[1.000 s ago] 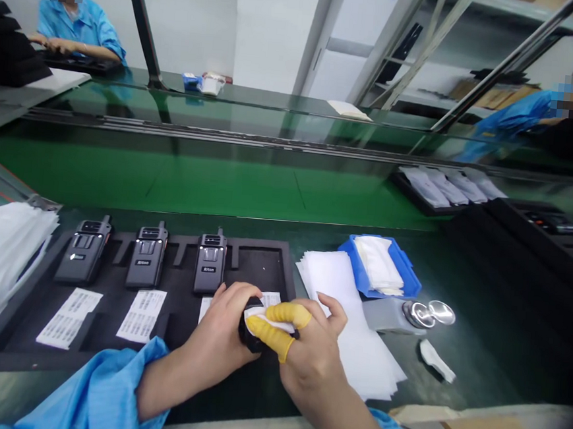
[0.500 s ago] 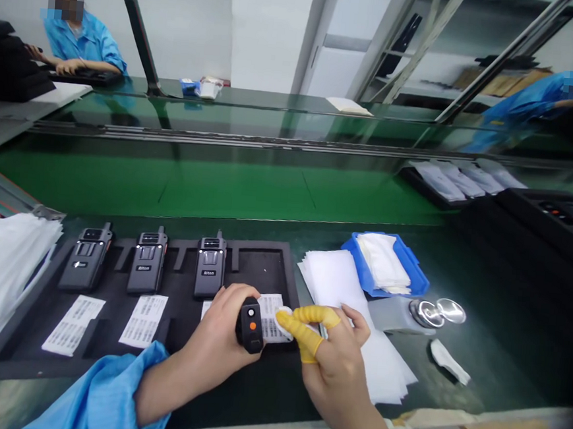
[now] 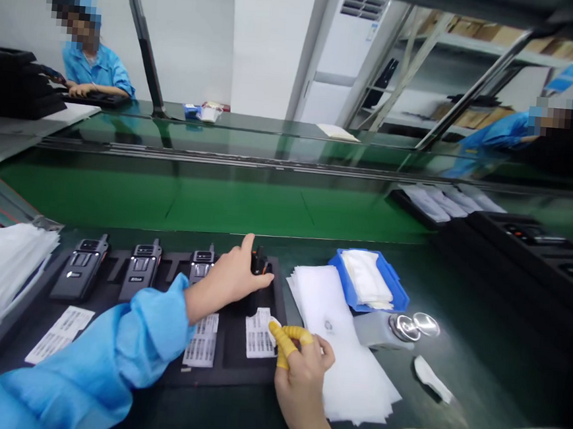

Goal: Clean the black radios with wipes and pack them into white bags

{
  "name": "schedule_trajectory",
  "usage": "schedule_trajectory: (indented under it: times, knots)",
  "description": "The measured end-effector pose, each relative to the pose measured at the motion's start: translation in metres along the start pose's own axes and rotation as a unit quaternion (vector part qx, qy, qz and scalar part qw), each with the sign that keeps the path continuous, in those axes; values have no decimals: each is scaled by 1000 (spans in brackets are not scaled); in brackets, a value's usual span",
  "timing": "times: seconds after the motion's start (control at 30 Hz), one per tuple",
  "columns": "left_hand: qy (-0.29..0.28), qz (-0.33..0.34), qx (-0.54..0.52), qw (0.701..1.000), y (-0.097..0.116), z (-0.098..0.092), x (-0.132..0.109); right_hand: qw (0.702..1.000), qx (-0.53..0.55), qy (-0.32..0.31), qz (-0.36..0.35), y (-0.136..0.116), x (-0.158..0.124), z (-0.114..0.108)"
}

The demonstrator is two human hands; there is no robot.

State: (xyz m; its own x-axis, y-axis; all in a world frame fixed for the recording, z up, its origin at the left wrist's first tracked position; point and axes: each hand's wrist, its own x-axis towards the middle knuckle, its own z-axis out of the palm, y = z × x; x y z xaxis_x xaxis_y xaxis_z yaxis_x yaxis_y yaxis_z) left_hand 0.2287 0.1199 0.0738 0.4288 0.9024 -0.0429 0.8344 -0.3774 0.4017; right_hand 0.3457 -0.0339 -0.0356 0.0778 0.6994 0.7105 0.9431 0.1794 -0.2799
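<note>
My left hand [image 3: 232, 273] reaches over the right end of the black tray [image 3: 244, 378], thumb and fingers around a black walkie-talkie [image 3: 261, 263] with an orange part. Most of that radio is hidden by the hand. In yellow finger cots, my right hand [image 3: 304, 368] pinches a small white wad [image 3: 274, 324], perhaps a wipe, beside a barcode label sheet [image 3: 259, 336] in the tray. Three more walkie-talkies lie in a row: one at left [image 3: 81, 268], one in the middle [image 3: 142, 269], and one [image 3: 202, 262] partly behind my left hand. Another label sheet [image 3: 203, 343] lies below my left forearm.
White sleeves [image 3: 329, 337] are stacked right of the tray, near a blue bin [image 3: 399, 295] of white cloths. A bottle with a metal lid [image 3: 404, 327] and a crumpled white piece [image 3: 432, 379] lie further right. Black trays [image 3: 500, 271] stand at far right. Co-workers sit beyond the green belt [image 3: 238, 201].
My left hand has carried the walkie-talkie forward, away from me, to the tray's right end. My right hand has shifted slightly left and down, still pinching the white wad. The view has tilted up.
</note>
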Motion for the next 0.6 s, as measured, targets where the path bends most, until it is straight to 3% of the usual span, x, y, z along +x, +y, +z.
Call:
schedule_trajectory:
  times: [0.13, 0.23, 0.4, 0.5, 0.6]
  knots:
    - [-5, -33, 40, 999, 9, 11, 28, 1000, -16, -13, -2, -1, -5, 4]
    - [-4, -35, 66, 997, 9, 12, 32, 1000, -25, -14, -3, -2, -5, 0]
    - [7, -19, 111, 994, -7, -7, 11, 999, -43, -8, -9, 9, 4, -25]
    - [59, -4, 195, 979, -19, -21, -11, 991, -122, 50, 33, 35, 14, -51]
    - [56, 11, 268, 962, -27, -29, -27, 962, -234, 95, 106, 71, 24, -78]
